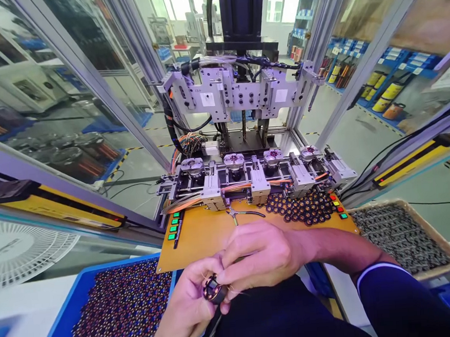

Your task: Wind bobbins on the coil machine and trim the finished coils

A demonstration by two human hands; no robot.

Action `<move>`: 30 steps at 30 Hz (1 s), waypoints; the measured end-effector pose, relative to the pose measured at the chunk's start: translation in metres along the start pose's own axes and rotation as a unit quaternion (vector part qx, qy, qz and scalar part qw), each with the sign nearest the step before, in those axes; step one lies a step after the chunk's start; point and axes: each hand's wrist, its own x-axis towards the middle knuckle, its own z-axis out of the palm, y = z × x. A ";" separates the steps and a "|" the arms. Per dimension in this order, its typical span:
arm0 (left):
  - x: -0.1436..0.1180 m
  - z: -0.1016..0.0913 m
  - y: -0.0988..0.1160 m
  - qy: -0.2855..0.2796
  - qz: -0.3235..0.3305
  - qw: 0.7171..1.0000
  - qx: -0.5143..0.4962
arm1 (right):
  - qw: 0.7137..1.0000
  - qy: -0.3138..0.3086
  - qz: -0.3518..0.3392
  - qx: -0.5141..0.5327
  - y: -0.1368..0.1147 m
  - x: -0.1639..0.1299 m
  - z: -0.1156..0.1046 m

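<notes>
Between left hand [195, 296] and right hand [257, 253], a black ring [215, 292] is sitting, the left gripping it, the right pinching its edge.

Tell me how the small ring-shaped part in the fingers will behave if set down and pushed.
The ring-shaped part is probably stiff, since its outline looks round even gripped in the left hand. Resting on its curved outer wall, it would likely roll when pushed. The thin wires beside it look floppy and easily bent.
</notes>
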 end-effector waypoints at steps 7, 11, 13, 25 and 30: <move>0.000 -0.007 -0.001 0.004 -0.004 1.000 0.010 | 1.000 -0.012 0.020 0.016 0.000 0.003 0.002; 0.000 -0.007 0.000 0.007 -0.015 1.000 0.022 | 0.996 -0.085 0.031 0.001 0.002 0.003 -0.001; 0.000 -0.007 0.000 0.012 -0.017 1.000 0.012 | 0.996 -0.090 0.020 0.002 0.003 0.004 -0.001; 0.009 -0.009 0.005 -0.045 0.033 0.998 0.035 | 0.990 0.025 -0.054 -0.130 0.000 -0.013 0.014; 0.018 -0.017 0.017 -0.113 0.179 0.964 0.161 | 0.976 0.148 -0.021 -0.155 -0.007 -0.012 0.029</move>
